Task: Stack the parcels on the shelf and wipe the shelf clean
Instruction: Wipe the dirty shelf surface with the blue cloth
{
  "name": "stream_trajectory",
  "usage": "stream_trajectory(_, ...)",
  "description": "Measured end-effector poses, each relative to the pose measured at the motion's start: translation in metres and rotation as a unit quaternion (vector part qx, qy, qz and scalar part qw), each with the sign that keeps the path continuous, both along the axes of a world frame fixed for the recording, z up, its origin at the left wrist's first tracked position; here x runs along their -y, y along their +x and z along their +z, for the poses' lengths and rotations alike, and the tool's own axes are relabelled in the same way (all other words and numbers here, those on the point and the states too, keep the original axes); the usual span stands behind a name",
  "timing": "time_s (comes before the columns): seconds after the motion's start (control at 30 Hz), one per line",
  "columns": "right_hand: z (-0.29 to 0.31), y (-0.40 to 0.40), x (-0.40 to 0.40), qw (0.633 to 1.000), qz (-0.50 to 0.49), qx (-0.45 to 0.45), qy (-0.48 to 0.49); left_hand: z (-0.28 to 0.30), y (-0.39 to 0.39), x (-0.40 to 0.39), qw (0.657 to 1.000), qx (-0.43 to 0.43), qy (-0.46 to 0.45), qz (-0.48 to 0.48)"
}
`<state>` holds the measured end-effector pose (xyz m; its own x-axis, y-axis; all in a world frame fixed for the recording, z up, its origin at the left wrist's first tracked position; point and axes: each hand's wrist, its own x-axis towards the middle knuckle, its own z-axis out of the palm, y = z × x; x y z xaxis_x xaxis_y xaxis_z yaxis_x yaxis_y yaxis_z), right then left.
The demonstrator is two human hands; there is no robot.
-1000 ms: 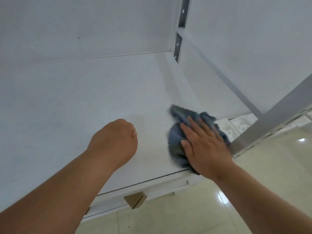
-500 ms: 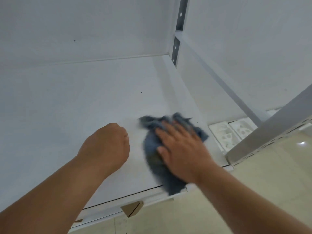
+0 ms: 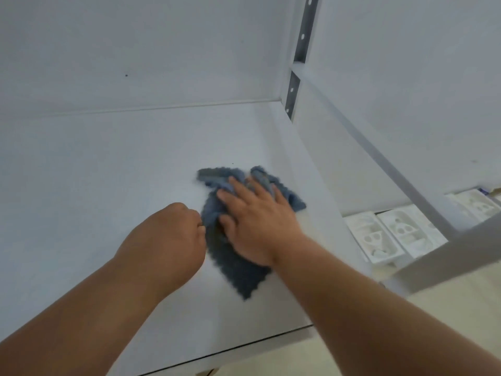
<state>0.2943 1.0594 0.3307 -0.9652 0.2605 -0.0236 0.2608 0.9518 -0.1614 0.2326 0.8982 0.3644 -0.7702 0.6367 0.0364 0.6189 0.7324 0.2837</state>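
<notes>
A crumpled blue cloth lies on the white shelf board. My right hand presses flat on the cloth with its fingers spread and straight. My left hand rests on the board just left of the cloth, curled into a fist with nothing in it; its knuckles touch or nearly touch the cloth's edge. No parcels are in sight.
A grey perforated upright stands at the shelf's back right corner. A white frame bar slants down the right side. White moulded trays lie low at the right. A beige tiled floor shows below the shelf's front edge.
My right hand has slid the cloth leftward and farther onto the shelf, away from the front right edge, up beside my left fist. The left hand has kept its place.
</notes>
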Motion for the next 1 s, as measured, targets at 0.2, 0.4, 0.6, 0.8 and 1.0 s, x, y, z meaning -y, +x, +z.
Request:
stream_trajectory(0.2,-0.004,0.036,-0.071,0.976,-0.217,0.017,-0.017,0.002,0.003,-0.009,1.000,-0.005,-0.019,-0.006)
stream_trajectory(0.4,-0.004,0.068,0.014,0.970,-0.241,-0.011,-0.021,0.004,0.011,-0.008,1.000,-0.004,-0.023,-0.001)
stream_trajectory(0.6,-0.012,0.092,0.110,0.994,-0.068,-0.044,-0.067,0.002,0.033,-0.006,0.999,0.016,-0.010,-0.026)
stream_trajectory(0.8,-0.011,0.140,0.038,0.998,-0.056,-0.010,0.001,0.004,0.058,-0.004,0.997,0.006,-0.030,-0.072)
stream_trajectory(1.0,-0.011,0.172,0.016,0.983,-0.185,0.024,0.002,0.008,0.074,0.004,0.995,0.029,-0.051,-0.085)
